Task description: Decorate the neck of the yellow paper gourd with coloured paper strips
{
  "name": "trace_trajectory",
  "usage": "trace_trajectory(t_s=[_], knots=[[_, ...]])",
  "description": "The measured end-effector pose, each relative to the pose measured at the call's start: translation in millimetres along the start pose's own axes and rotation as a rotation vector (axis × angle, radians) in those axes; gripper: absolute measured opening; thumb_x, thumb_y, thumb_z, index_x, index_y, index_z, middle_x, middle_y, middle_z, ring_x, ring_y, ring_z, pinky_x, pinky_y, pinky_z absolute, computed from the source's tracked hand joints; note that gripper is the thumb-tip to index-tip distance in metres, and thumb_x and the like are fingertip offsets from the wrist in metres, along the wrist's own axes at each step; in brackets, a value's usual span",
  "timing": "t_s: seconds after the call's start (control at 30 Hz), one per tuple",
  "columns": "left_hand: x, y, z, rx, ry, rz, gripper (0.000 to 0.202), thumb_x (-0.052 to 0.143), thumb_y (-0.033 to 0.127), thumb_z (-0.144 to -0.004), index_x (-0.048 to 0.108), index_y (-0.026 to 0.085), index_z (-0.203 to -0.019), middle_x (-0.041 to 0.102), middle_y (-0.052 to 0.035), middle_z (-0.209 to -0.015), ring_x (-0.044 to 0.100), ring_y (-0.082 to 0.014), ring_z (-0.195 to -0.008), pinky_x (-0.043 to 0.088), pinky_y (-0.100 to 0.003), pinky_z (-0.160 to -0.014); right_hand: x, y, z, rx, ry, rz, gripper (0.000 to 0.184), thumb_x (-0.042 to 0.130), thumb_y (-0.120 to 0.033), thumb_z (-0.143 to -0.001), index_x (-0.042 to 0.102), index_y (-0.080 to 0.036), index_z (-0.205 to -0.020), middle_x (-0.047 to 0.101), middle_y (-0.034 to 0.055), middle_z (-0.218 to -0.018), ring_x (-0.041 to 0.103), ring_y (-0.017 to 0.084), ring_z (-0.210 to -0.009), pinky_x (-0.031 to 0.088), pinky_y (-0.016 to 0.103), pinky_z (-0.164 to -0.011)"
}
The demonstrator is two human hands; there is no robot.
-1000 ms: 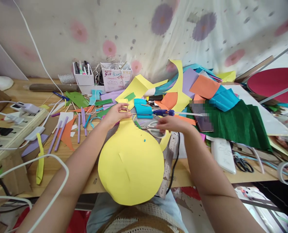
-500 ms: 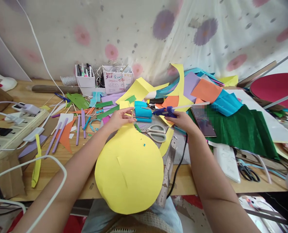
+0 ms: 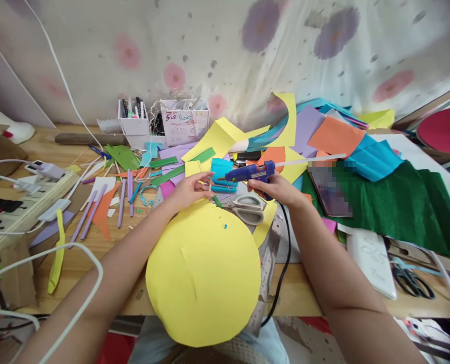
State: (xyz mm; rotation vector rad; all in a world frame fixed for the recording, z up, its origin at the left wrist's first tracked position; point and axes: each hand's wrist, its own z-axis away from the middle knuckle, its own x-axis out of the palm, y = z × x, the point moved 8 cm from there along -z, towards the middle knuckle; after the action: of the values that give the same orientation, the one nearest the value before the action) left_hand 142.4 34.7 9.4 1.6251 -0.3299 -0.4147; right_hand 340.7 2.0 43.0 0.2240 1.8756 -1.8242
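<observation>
My right hand (image 3: 276,191) is closed around the grip of a blue hot glue gun (image 3: 249,173). A white glue stick pokes out of its back, and its nozzle points left toward my left hand. My left hand (image 3: 190,189) pinches a thin stick and the narrow top of a large round yellow paper cutout (image 3: 204,270). That cutout hangs over the desk's front edge toward my lap. White-handled scissors (image 3: 246,208) lie just below the glue gun. Rolled cyan paper (image 3: 222,173) sits behind the nozzle.
Coloured paper sheets and scraps cover the wooden desk (image 3: 96,247). A dark green sheet (image 3: 402,207) and a phone (image 3: 329,189) lie to the right. A power strip (image 3: 23,199) with white cables is at the left. Pen holders (image 3: 133,117) stand by the wall.
My right hand picked up the glue gun from the desk and swung it left, bringing the nozzle close to my left hand. My left hand kept its pinch.
</observation>
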Motion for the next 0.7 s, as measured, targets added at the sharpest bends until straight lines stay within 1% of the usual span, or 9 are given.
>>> trace_trajectory(t_s=[0.13,0.27,0.43,0.6,0.7], knots=[[0.4,-1.5,-0.6,-0.006,0.001,-0.024,0.068,0.078,0.023,-0.051,0.059,0.016,-0.116,0.064,-0.0063,-0.097,0.064,-0.0134,-0.068,0.052,-0.030,-0.070,8.6,3.1,-3.1,0.038,-0.004,0.032,0.045,0.060,-0.061,-0.068,0.055,-0.016,-0.066,0.042,-0.0041,-0.047,0.037,0.006,-0.043,0.029,0.022,-0.042],[1.1,1.2,0.8,0.003,-0.008,-0.049,0.069,0.079,0.025,-0.052,0.060,0.016,-0.117,0.066,-0.0068,-0.096,0.064,-0.0143,-0.069,0.052,-0.032,-0.073,7.7,2.8,-2.2,0.058,0.021,0.029,0.044,0.063,-0.059,-0.065,0.053,-0.016,-0.069,0.045,-0.0036,-0.052,0.038,0.006,-0.045,0.028,0.022,-0.042],[0.5,4.0,1.8,0.018,0.002,-0.078,0.069,0.079,0.025,-0.052,0.060,0.015,-0.117,0.065,-0.0063,-0.093,0.064,-0.0146,-0.068,0.053,-0.031,-0.073,8.6,5.4,-1.6,0.046,0.001,0.038,0.043,0.064,-0.058,-0.065,0.054,-0.016,-0.071,0.048,-0.0024,-0.056,0.042,0.008,-0.048,0.032,0.023,-0.045],[-1.1,2.7,0.7,0.034,0.004,-0.083,0.070,0.079,0.026,-0.052,0.059,0.016,-0.118,0.064,-0.0074,-0.097,0.064,-0.0144,-0.069,0.053,-0.031,-0.072,11.2,9.3,-2.1,0.062,-0.033,0.056,0.045,0.063,-0.060,-0.064,0.054,-0.015,-0.066,0.048,-0.0017,-0.054,0.040,0.007,-0.048,0.031,0.023,-0.045],[-1.5,1.4,0.4,0.043,-0.003,-0.094,0.068,0.078,0.026,-0.053,0.059,0.016,-0.118,0.064,-0.0076,-0.099,0.063,-0.0135,-0.069,0.053,-0.030,-0.071,9.7,8.3,-1.3,0.070,-0.017,0.041,0.046,0.064,-0.060,-0.062,0.056,-0.015,-0.068,0.048,-0.0020,-0.053,0.040,0.008,-0.048,0.031,0.023,-0.045]])
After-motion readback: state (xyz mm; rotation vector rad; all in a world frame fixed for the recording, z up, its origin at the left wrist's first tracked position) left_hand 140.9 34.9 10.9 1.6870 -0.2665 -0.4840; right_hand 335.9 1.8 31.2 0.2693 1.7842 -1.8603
